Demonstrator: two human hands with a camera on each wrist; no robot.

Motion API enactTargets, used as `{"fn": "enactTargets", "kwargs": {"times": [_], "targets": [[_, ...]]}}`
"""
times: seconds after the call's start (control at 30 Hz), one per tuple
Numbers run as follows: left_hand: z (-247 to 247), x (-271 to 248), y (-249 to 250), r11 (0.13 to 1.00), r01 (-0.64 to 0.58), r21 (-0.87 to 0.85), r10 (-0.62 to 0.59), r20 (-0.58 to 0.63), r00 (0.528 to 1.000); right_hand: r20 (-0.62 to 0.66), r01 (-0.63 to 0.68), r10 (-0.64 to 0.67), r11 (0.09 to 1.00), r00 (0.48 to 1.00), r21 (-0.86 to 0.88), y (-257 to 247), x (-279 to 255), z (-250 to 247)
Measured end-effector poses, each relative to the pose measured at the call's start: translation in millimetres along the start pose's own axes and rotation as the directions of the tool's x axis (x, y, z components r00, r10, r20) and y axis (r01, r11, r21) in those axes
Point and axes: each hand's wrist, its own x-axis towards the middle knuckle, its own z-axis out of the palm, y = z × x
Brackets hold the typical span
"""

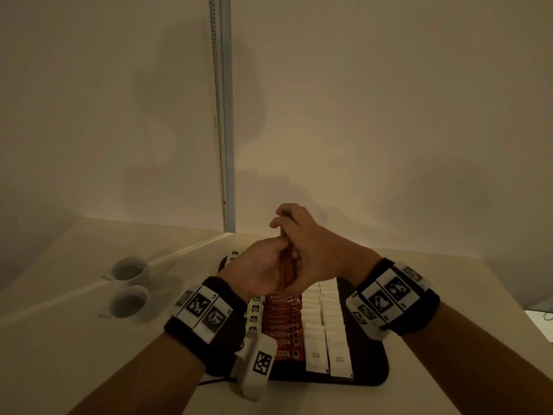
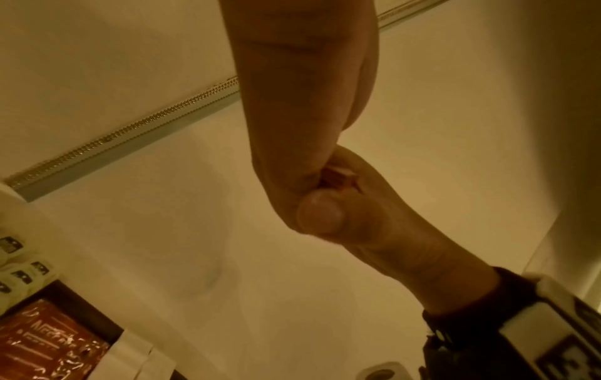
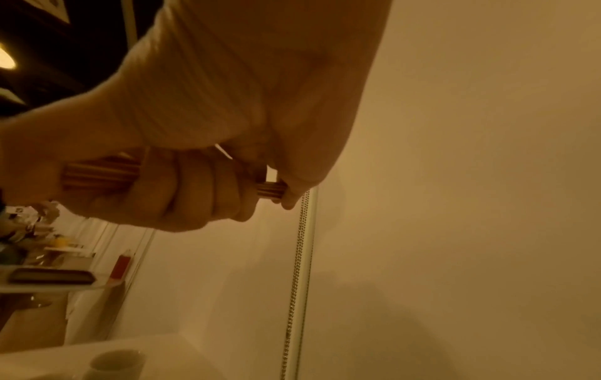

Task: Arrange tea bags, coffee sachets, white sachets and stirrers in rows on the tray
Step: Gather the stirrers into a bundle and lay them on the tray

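Both my hands are together above the far half of the tray (image 1: 377, 373), clamped on one bundle of stirrers (image 1: 286, 272); my left hand (image 1: 263, 269) cups the lower part, fingers curled round it; my right hand (image 1: 302, 235) wraps the upper part, its fingertips over the top end (the right wrist view shows that end poking out past the knuckles). The bundle stands nearly upright, long axis running away from me and upward, so it is roughly at right angles to how it would lie flat.

Below my wrists the tray holds its rows: tea bags (image 1: 255, 309) along the left edge, coffee sachets (image 1: 282, 330) next, then two columns of white sachets (image 1: 326, 333); each row runs from the near edge to the far edge. A bare dark strip remains along the right edge, just beside the white sachets; I judge the stirrers belong there. That strip lies down and to the right of the bundle, nearer my right hand; the bundle would have to be tipped flat first.

Two cups (image 1: 129, 287) sit on the bench (image 1: 74, 339) well left of the tray.
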Motion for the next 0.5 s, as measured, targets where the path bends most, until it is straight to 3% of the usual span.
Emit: {"fn": "enactTargets", "kwargs": {"times": [0.07,0.13,0.23,0.3,0.33,0.43,0.5], "targets": [[-2,0,-2,1.0,0.002,0.0,-0.002,0.011,1.0,0.013,-0.055,0.054,0.982,0.998,0.183,4,-2,2],[-4,2,-3,1.0,-0.007,-0.005,0.007,0.039,0.999,0.013,-0.178,0.204,0.821,0.979,0.542,11,-5,5],[-4,7,-5,1.0,-0.007,0.007,0.006,0.082,0.997,0.157,-0.316,0.429,0.329,0.889,0.89,12,-6,12],[-3,13,-5,0.999,-0.034,0.034,0.03,0.089,0.996,0.286,-0.32,0.41,0.015,0.866,0.947,9,-5,19],[-3,15,-5,0.998,-0.038,0.05,0.033,0.092,0.995,0.305,-0.3,0.39,-0.076,0.869,0.951,7,-6,21],[-5,19,-3,0.998,-0.001,0.07,-0.006,0.093,0.996,0.329,-0.27,0.352,-0.208,0.876,0.94,4,-6,22],[-3,20,-4,0.997,0.017,0.069,-0.024,0.096,0.995,0.345,-0.274,0.353,-0.237,0.87,0.932,5,-7,24]]}}
